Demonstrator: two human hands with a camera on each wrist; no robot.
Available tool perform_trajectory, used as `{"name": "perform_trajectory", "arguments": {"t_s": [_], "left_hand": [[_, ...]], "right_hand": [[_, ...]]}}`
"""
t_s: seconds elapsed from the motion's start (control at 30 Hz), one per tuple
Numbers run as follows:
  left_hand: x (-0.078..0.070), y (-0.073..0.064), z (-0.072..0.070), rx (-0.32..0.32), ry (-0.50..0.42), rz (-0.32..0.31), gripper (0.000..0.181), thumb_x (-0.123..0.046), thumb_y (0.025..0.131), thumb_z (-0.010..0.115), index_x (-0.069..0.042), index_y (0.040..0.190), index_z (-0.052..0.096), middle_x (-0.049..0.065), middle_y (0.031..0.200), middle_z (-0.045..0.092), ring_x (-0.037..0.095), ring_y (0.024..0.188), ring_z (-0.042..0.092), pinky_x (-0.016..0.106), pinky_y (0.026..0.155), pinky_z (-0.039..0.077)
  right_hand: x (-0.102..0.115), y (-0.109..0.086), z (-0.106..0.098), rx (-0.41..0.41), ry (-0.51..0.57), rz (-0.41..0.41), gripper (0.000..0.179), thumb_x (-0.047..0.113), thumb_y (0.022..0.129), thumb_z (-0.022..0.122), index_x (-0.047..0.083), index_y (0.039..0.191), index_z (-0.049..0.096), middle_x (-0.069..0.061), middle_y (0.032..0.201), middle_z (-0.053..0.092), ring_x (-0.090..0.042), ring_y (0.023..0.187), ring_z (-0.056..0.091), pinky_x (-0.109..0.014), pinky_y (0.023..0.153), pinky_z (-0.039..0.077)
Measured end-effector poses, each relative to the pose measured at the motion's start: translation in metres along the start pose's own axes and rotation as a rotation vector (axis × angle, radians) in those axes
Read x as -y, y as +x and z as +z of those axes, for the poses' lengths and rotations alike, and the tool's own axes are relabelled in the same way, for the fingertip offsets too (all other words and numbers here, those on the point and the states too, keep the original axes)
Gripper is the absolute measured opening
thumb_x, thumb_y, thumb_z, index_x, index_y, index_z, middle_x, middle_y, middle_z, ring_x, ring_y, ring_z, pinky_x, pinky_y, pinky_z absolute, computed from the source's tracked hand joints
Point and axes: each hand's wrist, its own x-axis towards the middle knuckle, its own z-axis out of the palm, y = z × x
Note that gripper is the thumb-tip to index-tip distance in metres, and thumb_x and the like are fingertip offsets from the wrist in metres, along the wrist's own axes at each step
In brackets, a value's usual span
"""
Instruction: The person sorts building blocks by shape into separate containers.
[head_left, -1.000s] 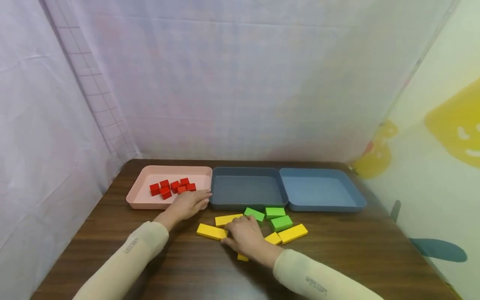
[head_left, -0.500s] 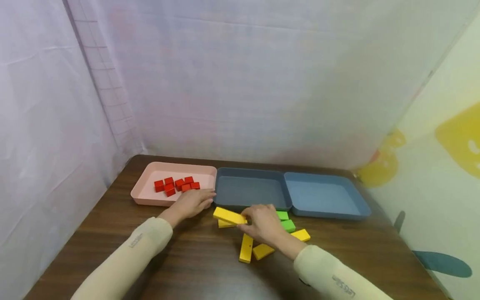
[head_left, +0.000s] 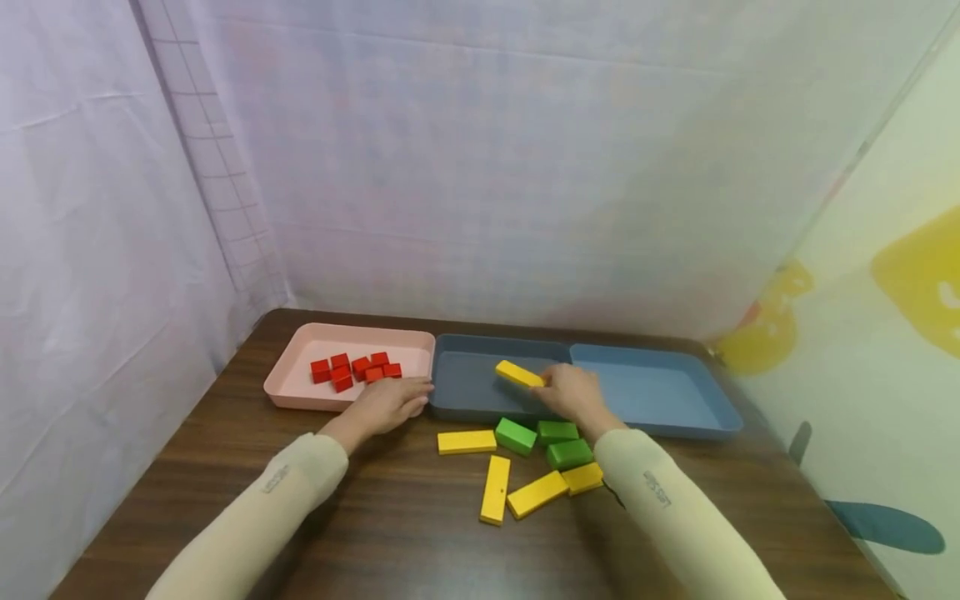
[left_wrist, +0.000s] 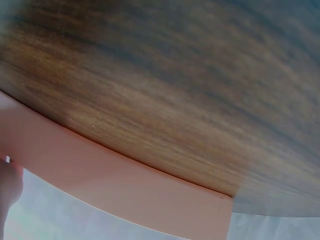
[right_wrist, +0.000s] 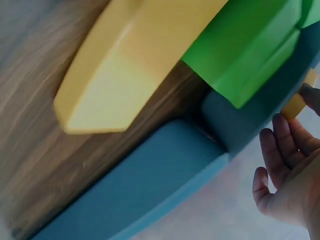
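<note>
My right hand point(head_left: 576, 393) pinches one end of a yellow rectangular block point(head_left: 519, 374) over the dark grey tray point(head_left: 468, 410). The right wrist view shows the same block point(right_wrist: 294, 106) between thumb and fingertips, beyond the tray wall. My left hand point(head_left: 384, 406) lies with relaxed fingers at the front right corner of the pink tray point(head_left: 288, 367), its fingertips right at the rim. Only a bit of that hand point(left_wrist: 9, 187) shows in the left wrist view, beside the pink wall. Several red cubes point(head_left: 342, 379) sit inside the pink tray.
A blue tray point(head_left: 720, 408) adjoins the grey one on the right. In front of the trays, several yellow blocks point(head_left: 494, 490) and three green blocks point(head_left: 516, 437) lie on the brown wooden table point(head_left: 375, 533). White sheeting point(head_left: 480, 167) hangs behind.
My right hand has picked up a yellow block from the table's left group and carried it up and right over the grey tray. The left hand stays at the pink tray.
</note>
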Motion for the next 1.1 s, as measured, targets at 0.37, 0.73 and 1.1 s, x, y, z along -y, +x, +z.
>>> {"name": "perform_trajectory", "arguments": {"t_s": [0.37,0.73,1.1], "left_hand": [[-0.001,-0.005,0.000,0.046,-0.022,-0.026,0.041,-0.021,0.101,0.056,-0.003,0.138,0.058,0.021,0.140,0.054,0.038,0.129,0.050,0.054,0.107,0.038],[0.001,-0.004,-0.001,0.045,-0.046,-0.057,0.041,-0.026,0.103,0.053,-0.007,0.138,0.059,0.021,0.134,0.056,0.039,0.124,0.051,0.054,0.107,0.037],[0.001,-0.003,-0.004,0.032,-0.057,-0.027,0.041,-0.023,0.103,0.052,-0.002,0.138,0.057,0.022,0.146,0.048,0.041,0.135,0.043,0.057,0.111,0.031]], "right_hand": [[0.013,0.010,0.018,0.039,-0.016,-0.017,0.051,0.039,0.097,0.064,0.008,0.137,0.058,-0.013,0.124,0.066,-0.035,0.114,0.060,-0.064,0.099,0.039],[0.036,-0.035,0.014,-0.037,0.167,-0.376,0.037,0.028,0.095,0.069,0.008,0.126,0.068,-0.006,0.119,0.069,-0.026,0.110,0.064,-0.052,0.098,0.047],[0.040,-0.079,0.011,0.065,-0.085,-0.797,0.031,0.023,0.090,0.074,0.016,0.120,0.072,0.002,0.120,0.068,-0.018,0.112,0.060,-0.043,0.093,0.048]]}}
